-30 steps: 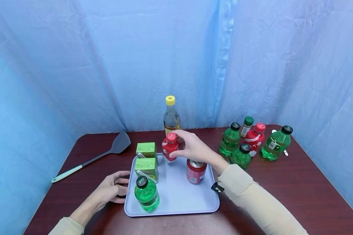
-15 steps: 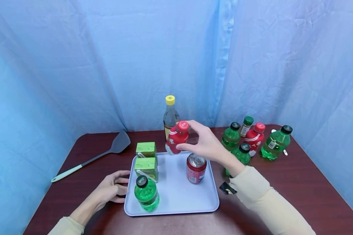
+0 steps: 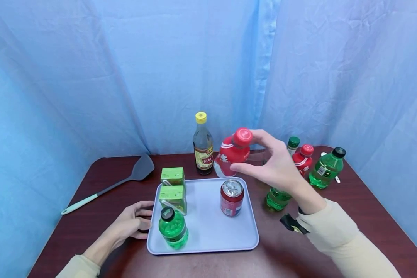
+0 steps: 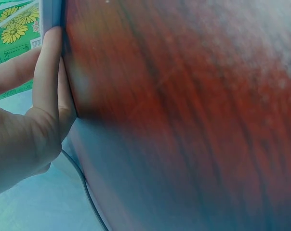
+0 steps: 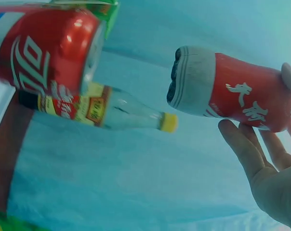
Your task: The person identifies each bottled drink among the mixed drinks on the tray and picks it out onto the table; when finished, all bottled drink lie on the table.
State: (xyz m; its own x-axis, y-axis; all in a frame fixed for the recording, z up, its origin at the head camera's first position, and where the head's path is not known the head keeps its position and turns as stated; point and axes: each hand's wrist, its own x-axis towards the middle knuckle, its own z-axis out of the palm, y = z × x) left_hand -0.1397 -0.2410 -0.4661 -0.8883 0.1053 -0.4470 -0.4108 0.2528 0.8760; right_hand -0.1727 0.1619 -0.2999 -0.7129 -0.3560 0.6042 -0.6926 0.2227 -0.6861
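Note:
A red bottle (image 3: 233, 154) with a red cap and white base hangs tilted in the air above the tray's back right. My right hand (image 3: 276, 164) grips it between thumb and fingers; the right wrist view shows the bottle (image 5: 232, 91) too. My left hand (image 3: 133, 221) rests with its fingers against the left rim of the pale tray (image 3: 212, 235). In the left wrist view the fingers (image 4: 46, 72) look fairly straight at that edge. On the tray stand two green drink cartons (image 3: 173, 199), a green bottle (image 3: 173, 229) with a black cap, and a red can (image 3: 231, 199).
Behind the tray stands a yellow-capped sauce bottle (image 3: 203, 148). A spatula (image 3: 132, 177) lies at left. At right are a green bottle (image 3: 326, 170), another red bottle (image 3: 303, 158), a green-capped jar (image 3: 293, 143) and a green bottle (image 3: 277, 199) partly behind my right hand.
My right hand has lifted the red bottle off the tray's back and carried it up and to the right, tilting it. The left hand has stayed at the tray's rim.

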